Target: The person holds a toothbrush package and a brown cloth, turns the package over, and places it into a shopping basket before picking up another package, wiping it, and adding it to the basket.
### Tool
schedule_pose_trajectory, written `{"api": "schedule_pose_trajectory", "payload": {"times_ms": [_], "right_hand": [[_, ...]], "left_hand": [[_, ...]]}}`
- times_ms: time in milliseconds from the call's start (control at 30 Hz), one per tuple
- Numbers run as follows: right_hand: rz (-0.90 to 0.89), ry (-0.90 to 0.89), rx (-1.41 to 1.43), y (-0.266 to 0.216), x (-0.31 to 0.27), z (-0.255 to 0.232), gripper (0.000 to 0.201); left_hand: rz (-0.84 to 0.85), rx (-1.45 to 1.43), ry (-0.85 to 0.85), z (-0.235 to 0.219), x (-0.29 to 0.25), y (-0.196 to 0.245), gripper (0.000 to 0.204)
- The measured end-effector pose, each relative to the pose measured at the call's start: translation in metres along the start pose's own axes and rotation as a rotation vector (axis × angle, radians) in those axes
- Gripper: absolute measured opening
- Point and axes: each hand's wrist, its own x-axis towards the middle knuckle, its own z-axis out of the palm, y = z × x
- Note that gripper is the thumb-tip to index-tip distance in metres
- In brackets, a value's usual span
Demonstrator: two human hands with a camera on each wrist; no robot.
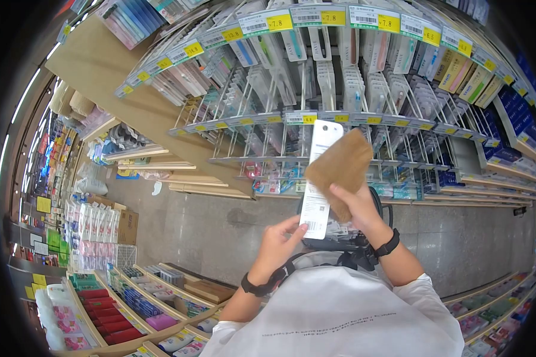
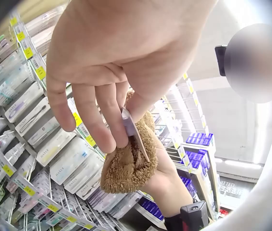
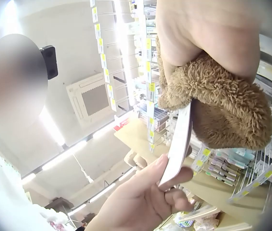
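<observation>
Low on its barcode end, a flat white hanging pack (image 1: pixel 315 205) is pinched between the thumb and fingers of my left hand (image 1: pixel 273 249). The pack stands with its hang hole at the top, its printed back toward me. My right hand (image 1: pixel 358 207) grips a fluffy brown cloth (image 1: pixel 342 162), which covers the pack's right side. In the right wrist view the plush cloth (image 3: pixel 232 113) wraps over the edge of the pack (image 3: pixel 178 147). From the left wrist, the cloth (image 2: pixel 129 168) shows folded around the card, and its far part is hidden.
Ahead are racks of hanging packs (image 1: pixel 352 89) on metal hooks, with price strips (image 1: pixel 327 16) along the edges. Below my hands sits a dark cart or basket (image 1: pixel 339 243). Grey floor (image 1: pixel 184 223) runs between these racks and low shelves with red packs (image 1: pixel 110 315) behind me.
</observation>
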Motion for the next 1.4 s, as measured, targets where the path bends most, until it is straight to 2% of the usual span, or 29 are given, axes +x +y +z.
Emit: {"api": "schedule_pose_trajectory", "payload": {"times_ms": [67, 167, 200, 233, 300, 433, 533, 733, 800, 933, 967, 1033, 1067, 1100, 1133, 1167, 1233, 1300, 1367, 1400], "right_hand": [[-0.062, 0.147, 0.047, -0.007, 0.007, 0.001, 0.054], [-0.019, 0.141, 0.192, -0.014, 0.014, -0.003, 0.049], [-0.007, 0.164, 0.206, -0.011, 0.015, -0.007, 0.048], [-0.007, 0.163, 0.205, -0.004, 0.017, -0.01, 0.048], [0.06, 0.123, 0.373, 0.005, 0.02, -0.012, 0.049], [0.046, 0.161, 0.231, 0.004, 0.011, 0.003, 0.049], [0.082, 0.019, 0.144, 0.005, 0.005, 0.007, 0.046], [0.039, -0.034, 0.017, 0.019, -0.001, 0.009, 0.051], [0.009, -0.031, -0.001, 0.021, -0.004, 0.009, 0.053], [0.064, -0.06, -0.048, 0.024, -0.006, 0.005, 0.056], [0.061, -0.073, -0.078, 0.026, -0.005, 0.004, 0.056], [0.07, -0.09, -0.091, 0.03, -0.008, 0.005, 0.055], [0.055, -0.104, -0.085, 0.032, -0.009, 0.005, 0.055], [0.032, -0.13, -0.11, 0.036, -0.01, 0.002, 0.055], [0.029, -0.082, -0.063, 0.043, -0.008, -0.005, 0.056], [-0.01, -0.089, 0.012, 0.046, -0.007, -0.009, 0.056], [-0.039, 0.161, 0.158, 0.053, 0.004, -0.025, 0.055], [-0.061, 0.097, 0.441, 0.025, 0.012, -0.023, 0.047], [-0.05, 0.01, 0.554, 0.029, 0.036, -0.068, 0.056], [-0.049, -0.012, 0.552, 0.031, 0.036, -0.071, 0.056]], "left_hand": [[0.012, 0.109, -0.033, -0.001, -0.004, 0.005, 0.025], [0.049, 0.174, -0.083, -0.003, -0.009, 0.002, 0.026], [0.187, 0.23, -0.032, -0.001, -0.007, -0.005, 0.029], [0.188, 0.23, -0.03, -0.002, -0.007, -0.008, 0.029], [0.317, 0.354, -0.051, -0.003, -0.006, -0.009, 0.029], [0.3, 0.4, -0.058, -0.006, -0.005, -0.003, 0.026], [0.333, 0.395, -0.037, -0.007, -0.003, -0.004, 0.03], [0.223, 0.238, -0.029, -0.006, -0.004, -0.007, 0.044], [0.172, 0.078, -0.009, -0.004, -0.004, -0.01, 0.05], [0.168, -0.051, 0.033, 0.004, -0.005, -0.02, 0.054], [0.192, -0.071, 0.053, 0.006, -0.004, -0.021, 0.054], [0.115, -0.012, 0.005, 0.007, -0.007, -0.03, 0.052], [0.169, 0.009, 0.023, 0.011, -0.007, -0.045, 0.05], [0.15, -0.208, 0.009, 0.016, -0.008, -0.046, 0.048], [0.027, -0.15, -0.005, 0.013, -0.01, -0.036, 0.046], [0.246, 0.037, 0.008, 0.008, -0.006, -0.045, 0.045], [0.311, 0.048, -0.025, -0.004, -0.006, -0.037, 0.043], [0.264, 0.063, -0.102, -0.019, -0.017, -0.012, 0.042], [0.237, 0.118, -0.119, -0.027, -0.024, -0.014, 0.042], [0.208, 0.106, -0.132, -0.028, -0.027, -0.019, 0.04]]}}
